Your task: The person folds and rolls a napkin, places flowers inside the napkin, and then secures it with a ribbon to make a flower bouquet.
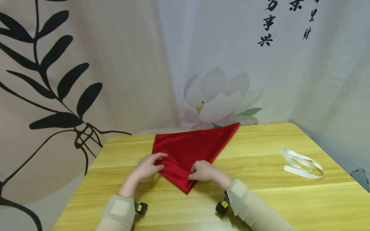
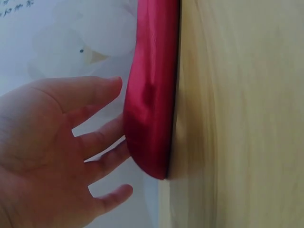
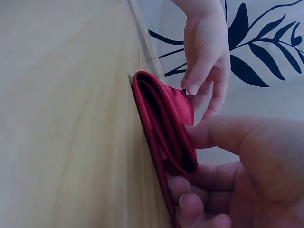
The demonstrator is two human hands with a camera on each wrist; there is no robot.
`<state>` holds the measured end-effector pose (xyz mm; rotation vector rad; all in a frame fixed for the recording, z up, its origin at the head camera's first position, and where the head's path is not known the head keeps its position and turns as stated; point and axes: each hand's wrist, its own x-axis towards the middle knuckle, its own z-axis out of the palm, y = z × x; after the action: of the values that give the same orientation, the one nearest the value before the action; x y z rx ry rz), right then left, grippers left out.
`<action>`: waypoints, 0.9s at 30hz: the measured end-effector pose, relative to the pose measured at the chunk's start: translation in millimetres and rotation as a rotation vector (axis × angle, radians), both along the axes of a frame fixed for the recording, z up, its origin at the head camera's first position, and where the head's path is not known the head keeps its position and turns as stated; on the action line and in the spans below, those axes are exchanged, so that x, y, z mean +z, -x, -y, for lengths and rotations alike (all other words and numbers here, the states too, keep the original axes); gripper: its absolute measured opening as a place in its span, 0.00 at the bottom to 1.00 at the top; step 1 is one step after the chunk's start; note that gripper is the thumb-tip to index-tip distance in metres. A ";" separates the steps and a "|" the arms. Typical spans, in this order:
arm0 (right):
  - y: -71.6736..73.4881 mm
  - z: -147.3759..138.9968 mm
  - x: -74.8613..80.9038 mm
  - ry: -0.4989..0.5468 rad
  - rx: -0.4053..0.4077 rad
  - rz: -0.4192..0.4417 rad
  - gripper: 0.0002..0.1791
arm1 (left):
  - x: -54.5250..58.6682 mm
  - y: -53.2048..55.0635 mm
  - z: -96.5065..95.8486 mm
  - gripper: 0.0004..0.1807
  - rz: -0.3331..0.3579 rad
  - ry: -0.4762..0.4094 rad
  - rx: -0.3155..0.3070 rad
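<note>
A shiny red satin cloth point(image 1: 196, 147) lies on the table, folded in layers with a point toward the person. My right hand point(image 1: 203, 171) pinches its near right edge; in the right wrist view the thumb point(image 3: 213, 135) presses the folded layers point(image 3: 166, 123) from one side, with fingers curled on the other. At the cloth's left edge is my left hand point(image 1: 148, 165), fingers spread and loosely bent. The left wrist view shows fingertips point(image 2: 121, 147) of this hand touching the rounded fold point(image 2: 149, 118), while its thumb stands apart.
A loosely looped white ribbon point(image 1: 306, 166) lies on the wooden table point(image 1: 254, 199) at the right. Behind the table hangs a printed curtain point(image 1: 130, 64) with leaves, a lotus and writing. The cloth's far corner reaches the table's back edge.
</note>
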<state>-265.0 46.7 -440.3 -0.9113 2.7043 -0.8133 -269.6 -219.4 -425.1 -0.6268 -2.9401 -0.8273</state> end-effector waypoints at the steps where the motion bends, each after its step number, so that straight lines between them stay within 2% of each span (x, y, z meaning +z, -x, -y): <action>1: 0.4 -0.5 -0.2 -0.007 -0.004 0.005 0.25 | 0.3 0.2 1.5 0.22 -0.006 0.008 0.002; 7: -0.1 -1.4 1.1 -0.058 -0.055 -0.008 0.20 | 4.7 -0.8 1.1 0.17 -0.058 0.073 0.018; 11: -2.3 0.2 2.8 -0.063 -0.062 -0.037 0.16 | 6.7 -3.8 -4.7 0.10 -0.067 0.118 -0.034; 15: -2.4 4.1 2.5 -0.042 0.010 -0.065 0.13 | 9.1 -8.2 -6.2 0.09 0.001 0.164 -0.135; 20: -0.4 9.6 -1.6 -0.011 0.152 -0.059 0.09 | 12.5 -12.3 -5.5 0.12 0.116 0.156 -0.257; 24: -1.9 10.8 -5.2 0.010 0.229 -0.046 0.08 | 12.3 -13.1 -5.7 0.15 0.180 0.126 -0.310; 27: -3.4 11.0 -7.5 0.020 0.243 -0.025 0.10 | 12.4 -13.8 -5.9 0.16 0.212 0.113 -0.329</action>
<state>-261.5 35.7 -447.8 -1.2317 2.5415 -0.7830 -255.8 -213.5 -412.7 -1.1207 -3.1389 -0.7966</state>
